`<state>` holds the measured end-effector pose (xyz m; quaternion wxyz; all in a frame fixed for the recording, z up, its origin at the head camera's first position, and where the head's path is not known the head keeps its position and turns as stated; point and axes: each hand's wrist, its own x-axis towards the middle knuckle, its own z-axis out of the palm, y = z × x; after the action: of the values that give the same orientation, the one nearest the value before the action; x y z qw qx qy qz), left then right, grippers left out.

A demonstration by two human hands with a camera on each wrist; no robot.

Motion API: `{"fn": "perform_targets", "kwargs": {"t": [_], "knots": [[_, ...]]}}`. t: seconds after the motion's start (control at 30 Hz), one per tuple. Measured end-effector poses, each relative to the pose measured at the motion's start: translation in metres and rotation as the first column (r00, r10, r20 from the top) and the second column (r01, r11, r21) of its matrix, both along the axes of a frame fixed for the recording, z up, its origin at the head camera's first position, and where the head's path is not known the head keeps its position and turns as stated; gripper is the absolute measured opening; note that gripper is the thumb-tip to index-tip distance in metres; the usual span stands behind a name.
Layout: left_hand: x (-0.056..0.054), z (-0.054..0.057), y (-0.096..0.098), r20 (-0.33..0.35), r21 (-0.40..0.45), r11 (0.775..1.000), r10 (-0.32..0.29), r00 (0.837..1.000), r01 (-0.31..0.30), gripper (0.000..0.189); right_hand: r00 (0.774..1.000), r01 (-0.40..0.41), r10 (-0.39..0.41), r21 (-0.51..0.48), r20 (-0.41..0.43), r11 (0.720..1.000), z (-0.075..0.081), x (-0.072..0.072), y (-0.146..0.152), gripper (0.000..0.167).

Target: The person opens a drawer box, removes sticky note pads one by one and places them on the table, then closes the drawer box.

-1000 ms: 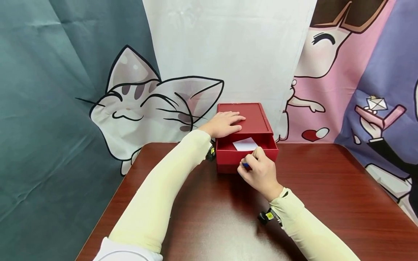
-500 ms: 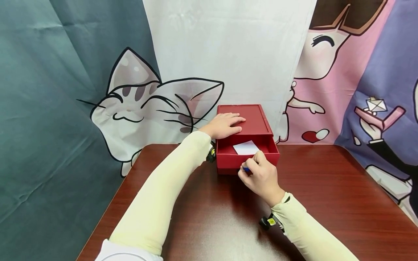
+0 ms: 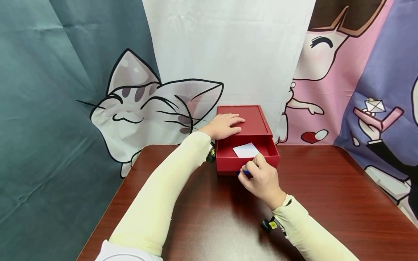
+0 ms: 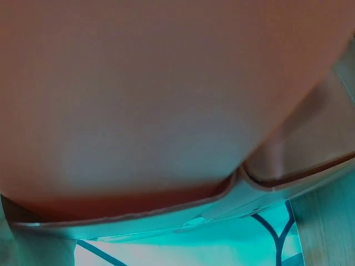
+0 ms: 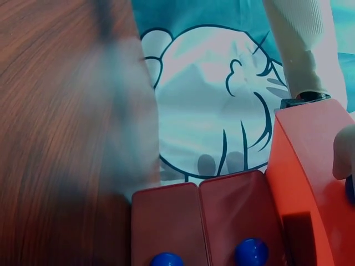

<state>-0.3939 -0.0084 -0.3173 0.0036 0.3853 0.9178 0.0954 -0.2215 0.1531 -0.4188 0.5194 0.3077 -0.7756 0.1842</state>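
the right grip (image 3: 260,179) is curled round a blue knob (image 5: 351,191), pinching it against the front of the drawer (image 3: 228,163). the drawer stands partway out of the red box (image 3: 251,117), and a white card (image 3: 246,150) lies inside it, just beyond the right grip; whether it touches the drawer's front wall i cannot tell. below the right grip are two more fronts (image 5: 233,210), each with its own blue knob.

farther off and to the left, the left grip (image 3: 223,126) is spread wide and holds nothing, its palm side down on the box's top. the tabletop (image 3: 202,217) runs out under both arms.

the step in hand seems to be drawing the drawer out while the left grip steadies the box. the next move probably calls for a little more level pull, stopping before the drawer slips free.

against a second ago, the drawer is a bit farther out, the right grip and the card have come nearer the person, and the left grip has kept its place.
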Motion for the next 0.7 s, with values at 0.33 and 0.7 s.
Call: {"fn": "perform_targets", "kwargs": {"t": [0.33,0.7], "knots": [[0.002,0.001,0.000,0.003,0.001,1.000,0.004,1.000,-0.004,0.052,1.000,-0.010,0.008,0.091,0.025,0.996,0.011,0.005,0.004,0.013],[0.002,0.002,0.001,-0.014,-0.002,1.000,-0.005,1.000,0.005,0.052,0.999,-0.030,0.024,0.271,0.028,0.962,0.068,0.004,0.020,0.017]]}}
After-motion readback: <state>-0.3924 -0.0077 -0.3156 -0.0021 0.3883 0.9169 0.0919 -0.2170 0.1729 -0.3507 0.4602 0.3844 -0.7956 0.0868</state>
